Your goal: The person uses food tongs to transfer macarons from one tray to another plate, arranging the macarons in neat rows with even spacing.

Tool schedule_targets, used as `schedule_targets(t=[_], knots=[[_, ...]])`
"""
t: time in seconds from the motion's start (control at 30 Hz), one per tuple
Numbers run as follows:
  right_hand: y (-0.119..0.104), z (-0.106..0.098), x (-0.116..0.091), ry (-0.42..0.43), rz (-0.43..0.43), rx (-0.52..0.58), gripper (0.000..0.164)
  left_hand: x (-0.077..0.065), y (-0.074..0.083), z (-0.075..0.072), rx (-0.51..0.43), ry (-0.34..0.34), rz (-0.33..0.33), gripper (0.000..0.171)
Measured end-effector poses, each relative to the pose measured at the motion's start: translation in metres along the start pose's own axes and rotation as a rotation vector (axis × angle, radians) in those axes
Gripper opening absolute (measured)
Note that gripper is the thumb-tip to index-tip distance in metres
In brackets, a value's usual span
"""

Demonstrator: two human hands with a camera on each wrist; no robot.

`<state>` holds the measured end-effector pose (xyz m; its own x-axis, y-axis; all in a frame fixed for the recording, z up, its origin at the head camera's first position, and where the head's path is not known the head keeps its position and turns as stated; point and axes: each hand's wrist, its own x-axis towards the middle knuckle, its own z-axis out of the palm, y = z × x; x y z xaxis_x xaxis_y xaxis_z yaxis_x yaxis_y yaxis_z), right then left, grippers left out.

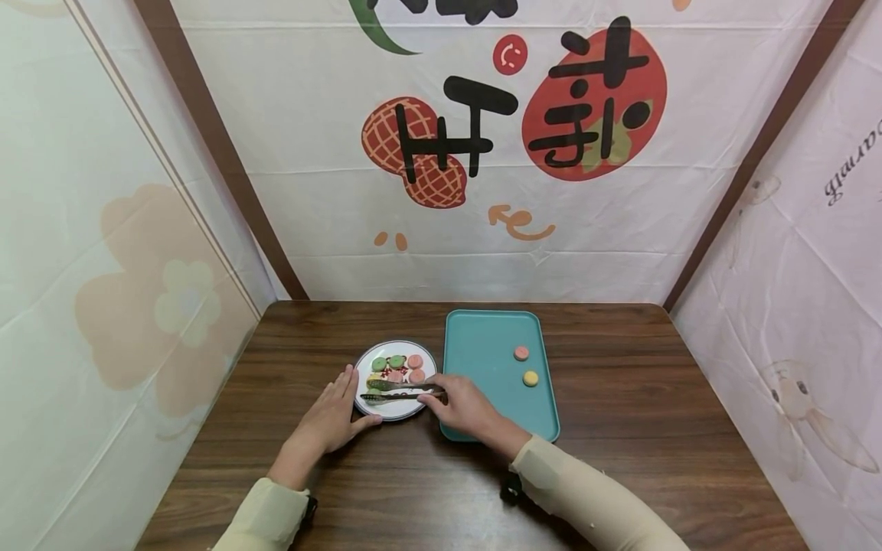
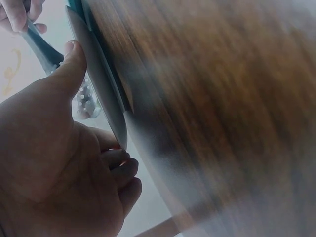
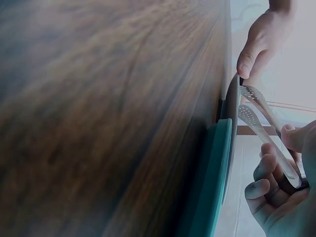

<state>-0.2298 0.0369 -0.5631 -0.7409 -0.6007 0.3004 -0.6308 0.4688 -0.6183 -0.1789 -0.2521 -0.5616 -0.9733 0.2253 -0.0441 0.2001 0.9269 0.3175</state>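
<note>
Gripping tongs (image 3: 265,136), the right hand (image 1: 460,402) faces an outstretched left hand (image 1: 328,418). Most macarons (image 1: 415,361) look plated; two remain on the tray (image 1: 482,367).

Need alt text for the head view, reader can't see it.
A person's right hand holds tongs over green, pink and yellow cookies on a white plate, while the left hand touches its edge. To the plate's right, a teal tray holds one pink cookie and one yellow cookie, all on a brown table.
</note>
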Motion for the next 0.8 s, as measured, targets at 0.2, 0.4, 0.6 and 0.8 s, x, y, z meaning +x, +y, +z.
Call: schedule_targets(t=[0.2,0.4,0.6,0.8], knots=[[-0.0002,0.0016,0.0008,-0.005,0.001,0.007,0.028,-0.0003,0.0009,-0.0021,-0.003,-0.002,-0.003,0.109],[-0.0004,0.0030,0.0013,-0.007,0.008,0.010,0.028,-0.0004,0.0016,-0.0028,0.011,-0.006,-0.004,0.107],[-0.0013,0.0028,0.0009,-0.011,0.017,0.010,0.029,-0.0004,0.0017,-0.0035,0.014,-0.008,-0.002,0.107],[-0.0007,0.0033,0.0000,-0.009,0.011,0.005,0.029,-0.0008,0.0017,-0.0036,0.015,-0.009,-0.003,0.107]])
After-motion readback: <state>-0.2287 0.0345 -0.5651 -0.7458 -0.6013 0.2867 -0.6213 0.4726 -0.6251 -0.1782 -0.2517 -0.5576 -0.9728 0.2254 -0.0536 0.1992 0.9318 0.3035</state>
